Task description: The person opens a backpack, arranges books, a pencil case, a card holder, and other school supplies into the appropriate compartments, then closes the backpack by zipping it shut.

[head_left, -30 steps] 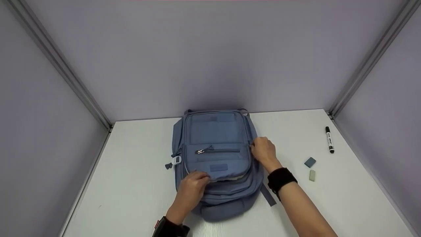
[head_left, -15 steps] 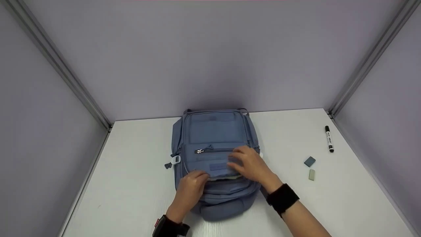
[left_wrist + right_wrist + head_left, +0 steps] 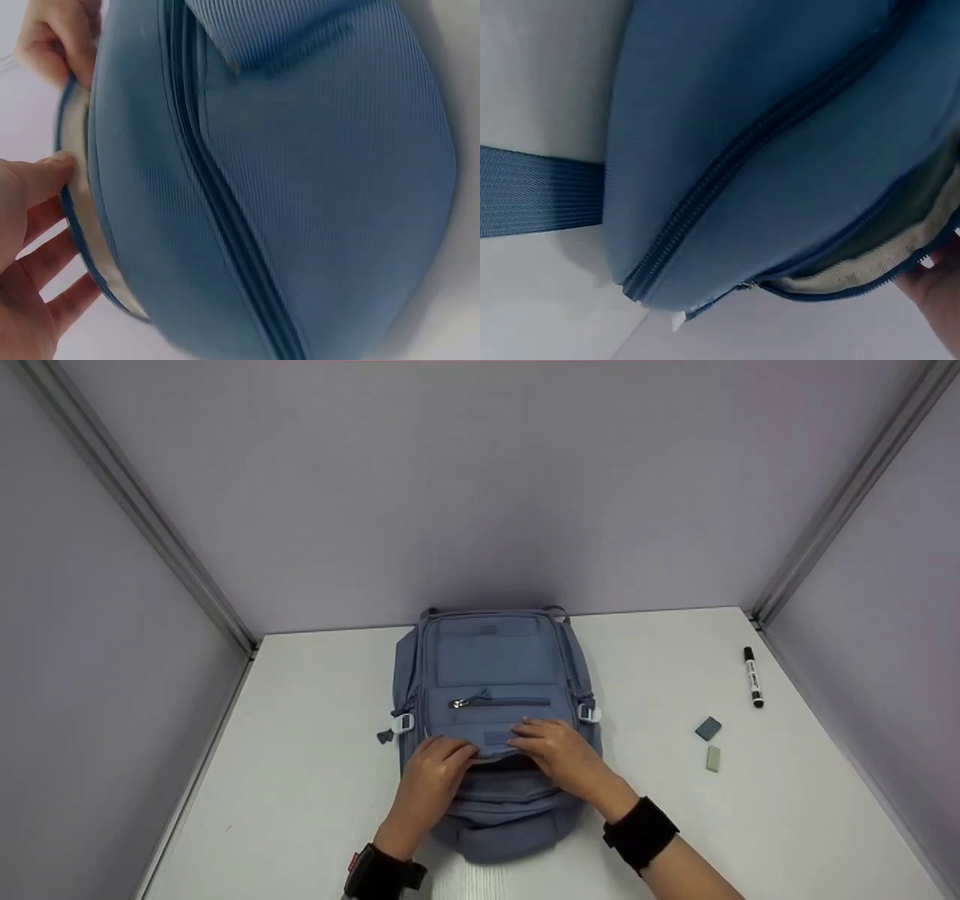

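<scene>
A blue backpack lies on its back on the white table, its front pocket unzipped along the near edge. With thumb and fingers, my left hand pinches the left part of the pocket flap, whose pale lining shows in the left wrist view. My right hand grips the same flap farther right, fingers over its top. In the right wrist view that hand is partly cut off at the frame edge, beside the parted zipper. A dark gap opens under the flap between both hands; what lies inside is hidden.
Right of the backpack lie a dark blue-green block, a pale green block and a black-and-white marker. Grey panels enclose the table at the back and sides. A strap extends from the backpack onto the table.
My right hand has left the backpack's right side, moved left and toward me, and taken hold of the pocket flap. The flap edge is lifted and the gap is wider. My left hand kept its grip.
</scene>
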{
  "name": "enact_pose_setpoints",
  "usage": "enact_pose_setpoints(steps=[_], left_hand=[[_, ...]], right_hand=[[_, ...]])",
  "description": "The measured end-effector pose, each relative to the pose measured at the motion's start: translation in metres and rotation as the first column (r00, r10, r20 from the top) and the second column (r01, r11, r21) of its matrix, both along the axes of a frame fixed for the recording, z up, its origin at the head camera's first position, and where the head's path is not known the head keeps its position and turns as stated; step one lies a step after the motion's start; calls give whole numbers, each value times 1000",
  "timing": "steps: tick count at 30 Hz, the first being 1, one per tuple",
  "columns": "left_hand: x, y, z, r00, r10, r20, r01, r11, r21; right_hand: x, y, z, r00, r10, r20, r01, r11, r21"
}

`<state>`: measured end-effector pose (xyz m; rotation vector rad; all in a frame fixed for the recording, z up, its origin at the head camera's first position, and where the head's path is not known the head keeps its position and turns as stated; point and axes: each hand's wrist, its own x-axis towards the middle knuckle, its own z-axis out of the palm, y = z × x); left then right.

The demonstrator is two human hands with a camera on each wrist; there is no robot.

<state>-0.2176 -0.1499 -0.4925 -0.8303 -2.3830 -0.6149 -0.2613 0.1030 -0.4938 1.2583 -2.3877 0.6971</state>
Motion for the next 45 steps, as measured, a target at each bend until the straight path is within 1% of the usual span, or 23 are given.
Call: enact_pose_setpoints(steps=[3, 5, 8, 11, 15, 17, 19, 21, 22, 24, 27, 29, 31, 35, 37, 41, 44, 45], left_hand=[[-3, -7, 1, 1000, -8, 2, 8, 1000, -27], [-4, -11, 0, 1000, -14, 2, 14, 999, -49], [-3, -16, 0, 1000, -19, 11, 20, 997, -70], [-1, -17, 3, 1000, -22, 18, 24, 996, -81], [-2, -14, 11, 999, -31, -24, 30, 998, -50], [-4, -13, 16, 998, -41, -43, 40, 999, -17], [-7, -13, 22, 997, -59, -50, 60, 998, 14], [-11, -14, 29, 995, -85, -43, 87, 995, 44], [-14, -16, 32, 995, -99, -29, 100, 993, 58], [-19, -19, 37, 991, -132, 14, 130, 987, 90], [-26, -24, 42, 979, -169, 117, 151, 977, 147], [-32, -27, 43, 972, -160, 174, 130, 976, 173], [-39, -27, 44, 972, -123, 202, 88, 981, 172], [-55, -23, 47, 980, -7, 196, -21, 989, 143], [-64, -21, 48, 977, 43, 209, -72, 989, 132], [-80, -20, 50, 959, 120, 257, -157, 979, 129], [-89, -20, 50, 944, 167, 286, -213, 967, 139], [-91, -20, 50, 939, 180, 293, -229, 963, 144]], right_hand=[[-2, 5, 5, 994, 52, 100, -46, 997, -60], [-2, 9, 9, 981, 90, 172, -75, 993, -90], [-2, 15, 14, 951, 143, 273, -114, 986, -121], [-1, 21, 21, 914, 176, 366, -138, 982, -128], [-2, 26, 35, 866, 206, 456, -159, 977, -141], [-3, 28, 43, 851, 203, 485, -156, 978, -135], [-6, 29, 53, 844, 191, 501, -148, 981, -125], [-11, 30, 61, 848, 174, 500, -138, 984, -108], [-15, 30, 66, 851, 163, 498, -132, 986, -98], [-22, 29, 73, 858, 142, 494, -118, 990, -80], [-33, 27, 81, 864, 106, 493, -88, 994, -61], [-40, 26, 85, 864, 87, 496, -69, 996, -54], [-46, 23, 88, 864, 72, 498, -52, 997, -53], [-55, 19, 92, 862, 37, 506, -13, 999, -51], [-57, 19, 91, 857, 5, 515, 25, 998, -52], [-59, 29, 87, 846, -89, 526, 149, 986, -74], [-60, 46, 78, 835, -180, 520, 273, 956, -107], [-59, 53, 74, 825, -220, 520, 321, 940, -112]])
